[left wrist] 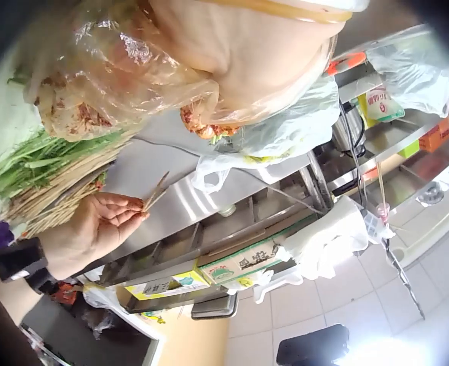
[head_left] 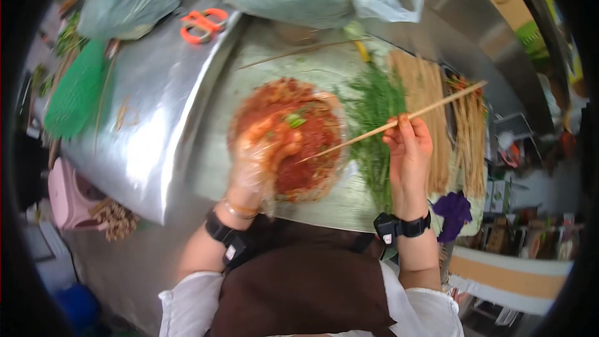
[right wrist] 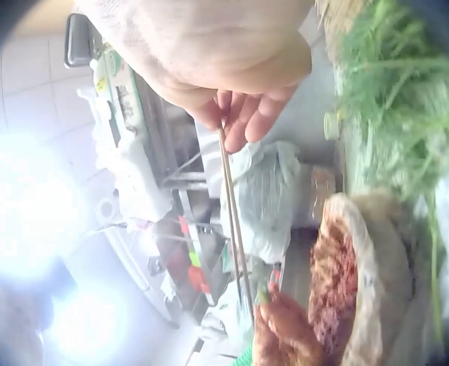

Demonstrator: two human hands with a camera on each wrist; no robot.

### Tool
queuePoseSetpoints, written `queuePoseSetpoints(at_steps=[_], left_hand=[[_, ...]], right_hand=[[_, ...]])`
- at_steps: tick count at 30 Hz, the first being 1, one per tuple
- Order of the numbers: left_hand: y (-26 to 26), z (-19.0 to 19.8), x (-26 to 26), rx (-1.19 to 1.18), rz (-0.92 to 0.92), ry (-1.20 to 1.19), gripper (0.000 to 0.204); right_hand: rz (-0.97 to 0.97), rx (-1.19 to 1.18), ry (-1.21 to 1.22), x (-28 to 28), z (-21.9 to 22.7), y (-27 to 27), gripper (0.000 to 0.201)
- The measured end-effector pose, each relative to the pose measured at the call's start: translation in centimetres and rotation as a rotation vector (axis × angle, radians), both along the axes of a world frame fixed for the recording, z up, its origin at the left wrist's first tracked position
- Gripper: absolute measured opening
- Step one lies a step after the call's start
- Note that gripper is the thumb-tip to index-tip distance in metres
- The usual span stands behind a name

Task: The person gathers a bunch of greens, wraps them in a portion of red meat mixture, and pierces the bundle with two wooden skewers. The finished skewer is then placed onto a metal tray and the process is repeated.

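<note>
Your gloved left hand (head_left: 259,153) grips red marinated meat in the clear bowl (head_left: 334,109); right hand (head_left: 409,150) pinches a bamboo skewer (head_left: 399,122), tip at the meat. Skewering barely begun.

Steel counter (head_left: 150,125), pale tiled floor (left wrist: 346,305) — bright glare

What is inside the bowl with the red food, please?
The bowl holds red, sauce-coated food with a few green pieces on top. The gloved left hand lies in it, and the tip of a skewer held by the right hand reaches in. Whatever lies beneath is covered.
</note>
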State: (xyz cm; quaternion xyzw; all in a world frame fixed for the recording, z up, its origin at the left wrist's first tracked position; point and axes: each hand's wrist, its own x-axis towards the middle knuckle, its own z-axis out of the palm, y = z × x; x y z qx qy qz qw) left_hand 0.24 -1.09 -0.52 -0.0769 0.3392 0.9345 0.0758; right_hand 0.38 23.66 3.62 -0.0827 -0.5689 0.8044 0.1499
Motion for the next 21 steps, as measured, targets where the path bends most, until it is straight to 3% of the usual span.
queuePoseSetpoints(at_steps=[5, 9, 13, 17, 21], left_hand=[[0.2, 1.2, -0.1, 0.007, 0.005, -0.062, 0.026], [0.3, 1.9, -0.2, -0.051, -0.069, -0.027, 0.029], [0.4, 2.0, -0.2, -0.178, -0.177, 0.014, 0.031], [0.4, 1.4, -0.1, -0.198, -0.231, 0.061, 0.03], [0.7, 0.9, 0.1, -0.193, -0.258, 0.053, 0.029]], right_hand=[[0.019, 0.046, 0.078, 1.9, -2.0, -5.8, 0.012], [0.182, 0.059, 0.076, 3.2, -1.1, -6.5, 0.012], [0.544, 0.153, 0.001, 3.7, -0.2, -5.6, 0.021], [0.409, 0.059, 0.093, 2.5, 1.4, -3.3, 0.026], [0.31, -0.051, -0.035, 0.0, 1.5, -1.9, 0.026]])
